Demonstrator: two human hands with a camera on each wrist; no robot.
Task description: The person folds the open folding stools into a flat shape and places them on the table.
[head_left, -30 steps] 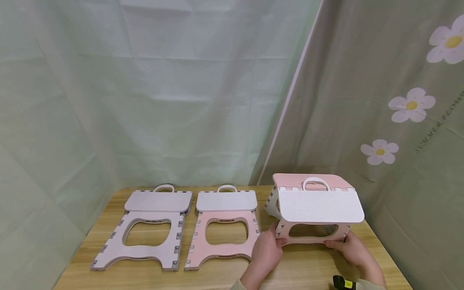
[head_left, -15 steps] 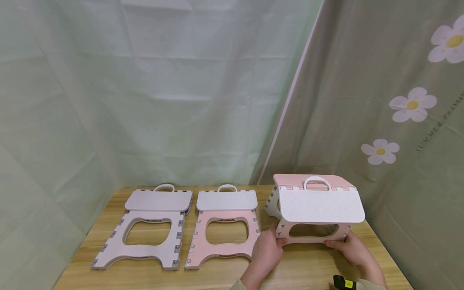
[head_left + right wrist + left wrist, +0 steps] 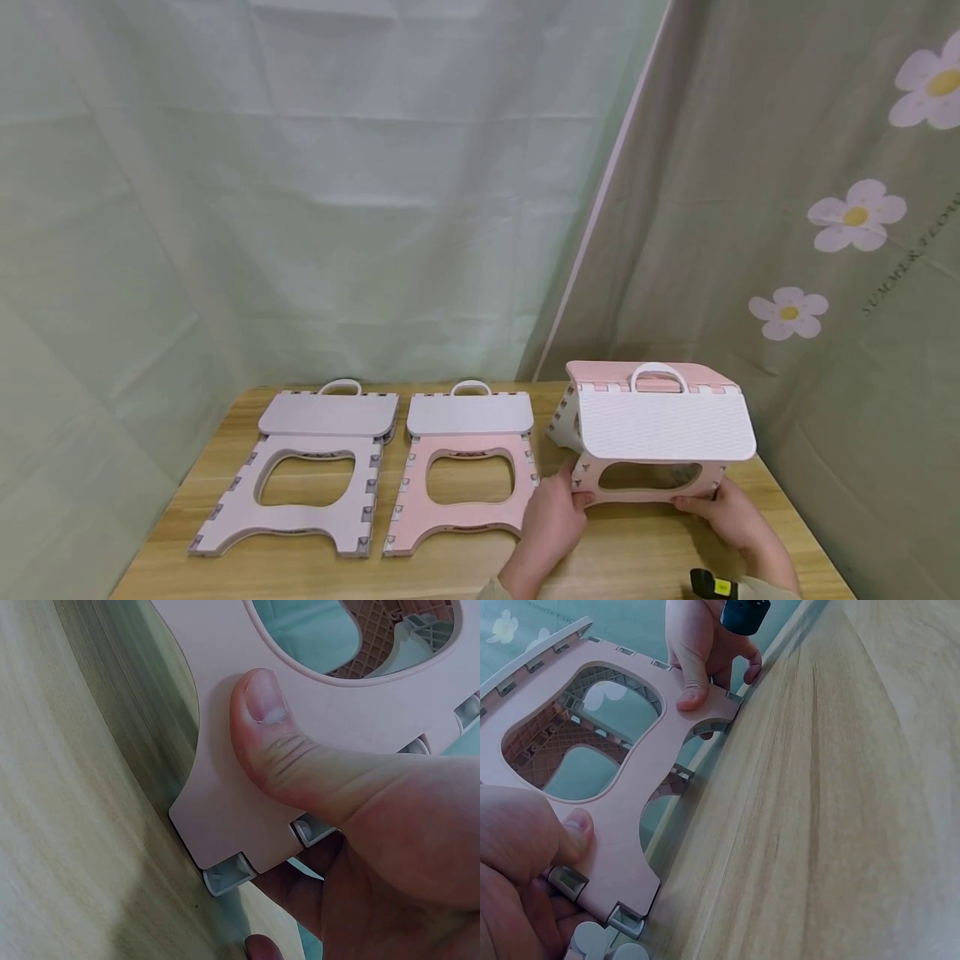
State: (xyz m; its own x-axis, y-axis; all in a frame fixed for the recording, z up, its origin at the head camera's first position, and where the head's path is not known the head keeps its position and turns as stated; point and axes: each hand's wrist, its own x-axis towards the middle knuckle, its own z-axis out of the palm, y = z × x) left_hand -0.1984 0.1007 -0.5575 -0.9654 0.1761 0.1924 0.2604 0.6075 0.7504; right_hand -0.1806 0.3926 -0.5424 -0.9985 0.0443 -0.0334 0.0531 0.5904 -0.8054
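Observation:
A pink and white folding stool (image 3: pixel 667 427) stands partly unfolded at the right of the table, its two seat halves sloping down from the white carry handle (image 3: pixel 660 372) like a roof. My left hand (image 3: pixel 553 517) grips the left side of its pink front leg panel (image 3: pixel 619 821). The opposite side is held by my right hand (image 3: pixel 733 518). Both thumbs press the panel's front face, as the wrist views show, with the other fingers wrapped behind the edge and partly hidden. The panel's feet are right at the tabletop.
Two folded stools lie left of my hands: a pink one with a white top (image 3: pixel 470 415), its right edge close by my left hand, and a pale grey-white one (image 3: pixel 328 415) farther left. Hanging curtains (image 3: pixel 405 208) border the wooden table (image 3: pixel 615 575) behind and on both sides.

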